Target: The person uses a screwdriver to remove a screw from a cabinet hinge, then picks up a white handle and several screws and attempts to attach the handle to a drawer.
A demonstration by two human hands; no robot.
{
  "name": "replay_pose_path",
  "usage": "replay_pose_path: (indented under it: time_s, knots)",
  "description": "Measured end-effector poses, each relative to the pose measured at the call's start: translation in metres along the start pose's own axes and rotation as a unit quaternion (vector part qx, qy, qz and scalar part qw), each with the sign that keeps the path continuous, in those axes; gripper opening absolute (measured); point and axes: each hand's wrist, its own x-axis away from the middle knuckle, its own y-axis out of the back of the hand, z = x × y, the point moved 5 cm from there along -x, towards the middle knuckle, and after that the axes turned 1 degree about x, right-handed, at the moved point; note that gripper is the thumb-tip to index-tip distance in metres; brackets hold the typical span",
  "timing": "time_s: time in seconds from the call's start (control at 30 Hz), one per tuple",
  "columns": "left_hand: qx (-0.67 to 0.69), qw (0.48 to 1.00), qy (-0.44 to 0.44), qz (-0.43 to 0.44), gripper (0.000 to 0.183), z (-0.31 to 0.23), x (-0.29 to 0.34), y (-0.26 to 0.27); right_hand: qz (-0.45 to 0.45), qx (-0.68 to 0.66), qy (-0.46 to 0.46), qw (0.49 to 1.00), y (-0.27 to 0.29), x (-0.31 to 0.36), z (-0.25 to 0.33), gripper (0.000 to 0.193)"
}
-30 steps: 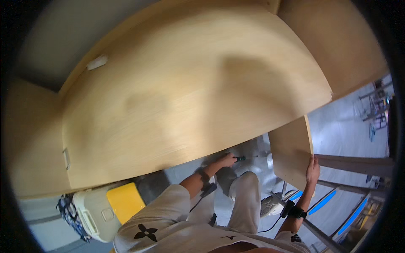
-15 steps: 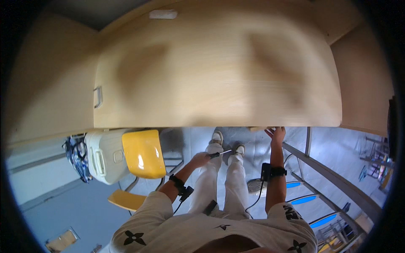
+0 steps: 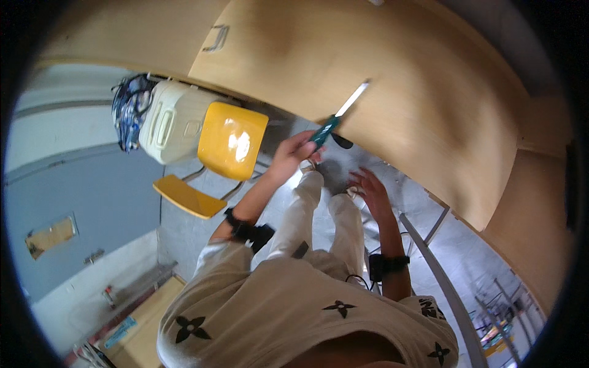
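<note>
Screwdriver (image 3: 333,121) sits in the left hand (image 3: 296,151), with the fingers curled around its green handle. Its shiny metal end sticks out past that hand, up and to the right, over the big wooden board (image 3: 429,110); I cannot tell if the tip touches it. The right hand (image 3: 372,189) is lower and farther right, apart from the tool, its fingers spread loosely. A yellow chair (image 3: 230,138) stands left of both hands.

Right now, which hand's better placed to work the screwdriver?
Probably left: the left hand holds the green-handled screwdriver, its metal shaft appearing over the wooden board; the right hand looks empty and open.
</note>
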Motion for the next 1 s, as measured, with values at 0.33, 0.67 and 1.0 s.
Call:
replay_pose_path:
  time_s: [0.33, 0.67, 1.0]
  knots:
    - [-0.388, 0.835, -0.031, -0.389, 0.060, 0.073, 0.136, 0.154, -0.069, 0.183, 0.019, 0.981, -0.083, -0.065, 0.031, 0.026]
    - [0.192, 0.751, 0.083, -0.627, 0.068, 0.203, 0.334, 0.358, -0.228, 0.591, 0.059, 0.772, 0.007, -0.122, 0.048, 0.027]
    - [0.218, 0.786, 0.112, -0.568, 0.049, 0.267, 0.407, 0.275, -0.137, 0.745, 0.025, 0.652, -0.017, -0.179, 0.034, 0.052]
